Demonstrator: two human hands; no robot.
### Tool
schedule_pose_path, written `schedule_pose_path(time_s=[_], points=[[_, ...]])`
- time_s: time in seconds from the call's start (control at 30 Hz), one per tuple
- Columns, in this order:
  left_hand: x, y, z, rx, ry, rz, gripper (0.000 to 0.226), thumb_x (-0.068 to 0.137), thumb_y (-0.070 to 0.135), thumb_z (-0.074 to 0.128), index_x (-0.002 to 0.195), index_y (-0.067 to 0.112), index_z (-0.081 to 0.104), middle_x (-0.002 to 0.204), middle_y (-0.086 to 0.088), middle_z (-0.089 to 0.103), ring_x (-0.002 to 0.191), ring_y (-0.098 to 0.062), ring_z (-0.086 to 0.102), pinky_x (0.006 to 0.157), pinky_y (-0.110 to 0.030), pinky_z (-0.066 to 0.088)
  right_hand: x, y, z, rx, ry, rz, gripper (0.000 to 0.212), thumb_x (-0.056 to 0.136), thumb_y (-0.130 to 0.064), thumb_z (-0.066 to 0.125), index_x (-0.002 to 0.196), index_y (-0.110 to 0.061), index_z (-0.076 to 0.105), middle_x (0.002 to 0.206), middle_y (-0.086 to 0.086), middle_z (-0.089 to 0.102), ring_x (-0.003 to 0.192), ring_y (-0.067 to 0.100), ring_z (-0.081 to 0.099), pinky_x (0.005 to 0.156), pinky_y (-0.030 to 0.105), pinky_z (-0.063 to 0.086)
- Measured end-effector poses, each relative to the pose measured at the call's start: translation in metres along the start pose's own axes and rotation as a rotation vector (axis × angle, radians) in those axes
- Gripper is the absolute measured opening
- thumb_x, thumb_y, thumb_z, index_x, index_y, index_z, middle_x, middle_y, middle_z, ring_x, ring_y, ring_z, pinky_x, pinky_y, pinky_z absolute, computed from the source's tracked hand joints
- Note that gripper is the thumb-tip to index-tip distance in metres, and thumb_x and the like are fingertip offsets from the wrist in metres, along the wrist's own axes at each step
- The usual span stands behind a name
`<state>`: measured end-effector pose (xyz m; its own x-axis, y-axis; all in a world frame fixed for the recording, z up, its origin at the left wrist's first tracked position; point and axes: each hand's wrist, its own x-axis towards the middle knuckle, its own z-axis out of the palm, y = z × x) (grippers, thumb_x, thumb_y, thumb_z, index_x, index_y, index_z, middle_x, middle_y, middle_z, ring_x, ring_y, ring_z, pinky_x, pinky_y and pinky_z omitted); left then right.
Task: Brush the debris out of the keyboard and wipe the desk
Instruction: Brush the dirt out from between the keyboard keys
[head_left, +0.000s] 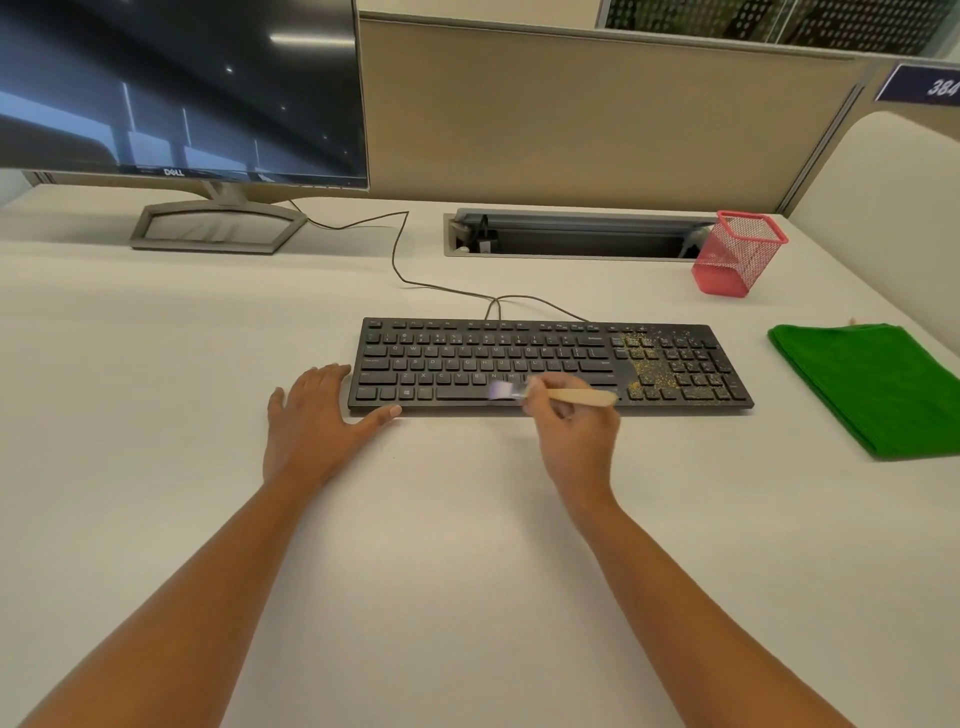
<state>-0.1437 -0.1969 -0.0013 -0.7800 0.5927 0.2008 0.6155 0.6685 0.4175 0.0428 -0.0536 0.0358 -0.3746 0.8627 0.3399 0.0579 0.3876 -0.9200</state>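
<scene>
Fingers of the left hand (317, 415) lie spread flat against the keyboard's (550, 366) left end to steady it, while the right hand (574, 431) grips the brush (558, 396), bristles on near keys, debris (647, 364) rightward.

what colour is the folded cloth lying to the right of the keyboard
Bright green. The cloth shows clearly in the head view, right of the keyboard.
</scene>
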Motion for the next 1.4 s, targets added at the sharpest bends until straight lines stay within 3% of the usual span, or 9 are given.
schedule_pose_path(time_s=[0.13, 0.3, 0.43, 0.6, 0.67, 0.9, 1.07, 1.23, 1.4], points=[[0.001, 0.000, 0.000, 0.001, -0.009, -0.002, 0.088, 0.073, 0.079, 0.044, 0.136, 0.018, 0.044, 0.142, -0.002, 0.045, 0.137, -0.017, 0.031, 0.115, -0.046, 0.014, 0.009, 0.007, -0.013, -0.109, 0.114, -0.011, 0.011, 0.087, -0.004, 0.059, 0.080, -0.001, 0.067, 0.057, -0.016, 0.055, 0.050, -0.002, 0.055, 0.049, 0.005, 0.040], [0.000, 0.000, 0.000, 0.005, -0.013, 0.000, 0.088, 0.073, 0.079, 0.045, 0.137, 0.018, 0.043, 0.143, -0.002, 0.043, 0.137, -0.017, 0.030, 0.116, -0.046, 0.013, -0.002, -0.003, -0.003, -0.067, -0.046, -0.002, 0.018, 0.088, 0.000, 0.058, 0.076, -0.010, 0.064, 0.054, -0.023, 0.052, 0.051, -0.012, 0.054, 0.046, 0.003, 0.035], [0.001, -0.002, 0.000, 0.012, -0.016, -0.001, 0.101, 0.061, 0.087, 0.031, 0.135, 0.020, 0.045, 0.141, 0.000, 0.045, 0.136, -0.017, 0.032, 0.115, -0.045, 0.014, -0.007, -0.004, 0.015, -0.008, -0.197, 0.078, 0.013, 0.089, -0.009, 0.061, 0.078, -0.014, 0.067, 0.054, -0.015, 0.058, 0.053, 0.002, 0.049, 0.052, 0.009, 0.034], [0.001, 0.000, 0.000, 0.006, -0.011, -0.003, 0.088, 0.072, 0.079, 0.046, 0.136, 0.018, 0.044, 0.142, -0.001, 0.044, 0.137, -0.017, 0.031, 0.115, -0.046, 0.014, -0.006, -0.003, 0.028, 0.053, -0.298, 0.166, 0.014, 0.089, -0.013, 0.062, 0.095, -0.004, 0.070, 0.075, 0.000, 0.067, 0.077, 0.022, 0.068, 0.080, 0.036, 0.057], [0.000, 0.000, 0.000, -0.004, -0.004, -0.003, 0.082, 0.077, 0.072, 0.053, 0.136, 0.018, 0.043, 0.143, -0.002, 0.043, 0.138, -0.017, 0.030, 0.115, -0.045, 0.013, -0.005, -0.004, 0.025, 0.073, -0.227, 0.142, 0.012, 0.090, -0.013, 0.060, 0.093, -0.006, 0.069, 0.073, 0.001, 0.067, 0.077, 0.024, 0.069, 0.079, 0.043, 0.058], [0.000, 0.000, -0.001, -0.007, -0.011, 0.001, 0.091, 0.069, 0.081, 0.046, 0.136, 0.019, 0.043, 0.142, -0.001, 0.043, 0.137, -0.016, 0.031, 0.116, -0.045, 0.012, 0.002, 0.004, 0.006, -0.099, 0.064, 0.071, 0.017, 0.090, -0.007, 0.055, 0.074, -0.014, 0.057, 0.061, 0.005, 0.061, 0.066, 0.032, 0.067, 0.066, 0.047, 0.055], [-0.001, 0.001, -0.003, -0.009, -0.014, 0.000, 0.106, 0.054, 0.087, 0.028, 0.135, 0.019, 0.043, 0.141, 0.000, 0.044, 0.135, -0.015, 0.032, 0.116, -0.044, 0.012, -0.005, 0.004, 0.017, -0.073, -0.061, 0.082, 0.011, 0.091, -0.009, 0.055, 0.083, -0.011, 0.062, 0.074, 0.005, 0.065, 0.073, 0.024, 0.069, 0.072, 0.040, 0.058], [0.000, 0.000, -0.002, 0.003, -0.015, 0.007, 0.106, 0.053, 0.087, 0.028, 0.135, 0.021, 0.043, 0.141, 0.002, 0.045, 0.136, -0.014, 0.031, 0.116, -0.045, 0.013, -0.010, -0.001, 0.034, -0.041, -0.207, 0.052, 0.014, 0.092, -0.010, 0.056, 0.087, -0.004, 0.068, 0.064, -0.015, 0.059, 0.063, 0.004, 0.060, 0.074, 0.034, 0.057], [0.000, -0.001, -0.001, 0.012, -0.010, 0.016, 0.107, 0.052, 0.088, 0.028, 0.134, 0.020, 0.044, 0.140, 0.001, 0.046, 0.135, -0.015, 0.032, 0.115, -0.045, 0.014, -0.010, 0.002, 0.045, -0.019, -0.304, 0.054, 0.015, 0.090, -0.013, 0.059, 0.090, -0.004, 0.071, 0.076, 0.011, 0.070, 0.075, 0.033, 0.065, 0.074, 0.051, 0.054]])
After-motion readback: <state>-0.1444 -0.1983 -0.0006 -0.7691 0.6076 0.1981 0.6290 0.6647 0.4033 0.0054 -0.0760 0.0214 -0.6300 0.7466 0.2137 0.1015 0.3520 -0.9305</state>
